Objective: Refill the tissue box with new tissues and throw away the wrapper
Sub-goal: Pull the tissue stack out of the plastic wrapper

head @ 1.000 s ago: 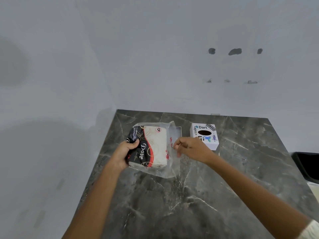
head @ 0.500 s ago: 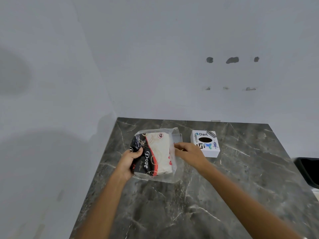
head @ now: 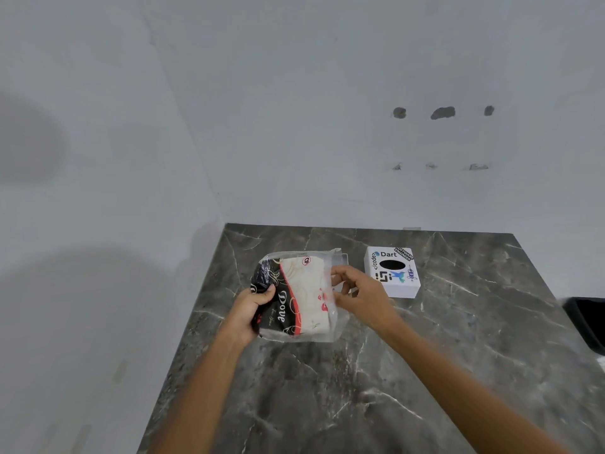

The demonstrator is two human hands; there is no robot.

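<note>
A pack of tissues in a plastic wrapper [head: 299, 298], black, red and cream with "Dove" printed on it, lies on the dark marble table [head: 360, 404]. My left hand [head: 252, 309] grips the pack's black left end. My right hand [head: 358, 294] pinches the clear loose edge of the wrapper at the pack's right side. A white cube tissue box [head: 393, 271] with stickers and a dark oval slot on top stands just right of my right hand, apart from the pack.
A black bin [head: 589, 319] shows at the right edge, beside the table. White walls meet behind and to the left of the table. The table's left edge runs close to my left forearm.
The pack has stayed between my hands. My right hand's fingers have shifted along the clear wrapper edge. The camera has tilted, so everything sits lower in view.
</note>
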